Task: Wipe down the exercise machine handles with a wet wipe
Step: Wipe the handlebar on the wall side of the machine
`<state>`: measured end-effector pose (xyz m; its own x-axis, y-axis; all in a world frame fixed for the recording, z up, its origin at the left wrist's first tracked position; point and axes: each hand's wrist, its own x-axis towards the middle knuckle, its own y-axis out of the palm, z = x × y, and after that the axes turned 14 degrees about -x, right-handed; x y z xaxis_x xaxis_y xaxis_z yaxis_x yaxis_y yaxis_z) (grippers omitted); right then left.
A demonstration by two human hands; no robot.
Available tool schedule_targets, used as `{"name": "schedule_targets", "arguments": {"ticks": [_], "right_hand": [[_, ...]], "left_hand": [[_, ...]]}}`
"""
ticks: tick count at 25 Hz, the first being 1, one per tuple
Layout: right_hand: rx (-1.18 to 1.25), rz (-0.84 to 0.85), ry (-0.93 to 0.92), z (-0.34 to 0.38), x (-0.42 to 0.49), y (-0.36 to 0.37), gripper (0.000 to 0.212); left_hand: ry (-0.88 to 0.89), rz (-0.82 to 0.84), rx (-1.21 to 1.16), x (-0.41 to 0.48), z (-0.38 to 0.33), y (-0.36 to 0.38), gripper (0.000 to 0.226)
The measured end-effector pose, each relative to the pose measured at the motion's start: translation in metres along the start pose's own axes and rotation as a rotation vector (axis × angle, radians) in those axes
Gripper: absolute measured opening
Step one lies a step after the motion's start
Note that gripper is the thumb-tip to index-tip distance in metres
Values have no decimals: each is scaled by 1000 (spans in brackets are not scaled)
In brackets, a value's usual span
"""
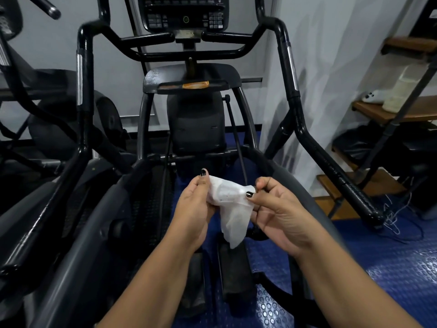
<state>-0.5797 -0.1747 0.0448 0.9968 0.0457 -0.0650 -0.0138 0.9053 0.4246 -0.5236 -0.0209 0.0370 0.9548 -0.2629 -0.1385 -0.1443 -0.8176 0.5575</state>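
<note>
A white wet wipe hangs between my two hands at the lower middle of the view, crumpled at the top with a loose flap drooping down. My left hand grips its left end. My right hand pinches its right end between thumb and fingers. The black exercise machine stands in front of me. Its left handle and right handle rise on either side, each with a silver grip band. Both hands are well below and between the handles, touching neither.
The console sits at the top centre above a small tray. Another machine stands at the left. Wooden stairs with a bottle and bags are at the right. Loose cables lie on the blue studded floor.
</note>
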Motion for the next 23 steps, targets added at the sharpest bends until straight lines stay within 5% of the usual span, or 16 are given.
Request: {"name": "schedule_targets", "arguments": {"ticks": [5,14,23], "right_hand": [[-158,-101,-88,-1,0,5,33],[-508,-263,-202,10,1,-4,40],[-694,-615,-215,14,5,-28,28]], "left_hand": [[25,112,91,-7,-6,-11,55],[330,-123,409,4,-9,-37,14],[-12,-130,-209,9,-23,-39,9]]}}
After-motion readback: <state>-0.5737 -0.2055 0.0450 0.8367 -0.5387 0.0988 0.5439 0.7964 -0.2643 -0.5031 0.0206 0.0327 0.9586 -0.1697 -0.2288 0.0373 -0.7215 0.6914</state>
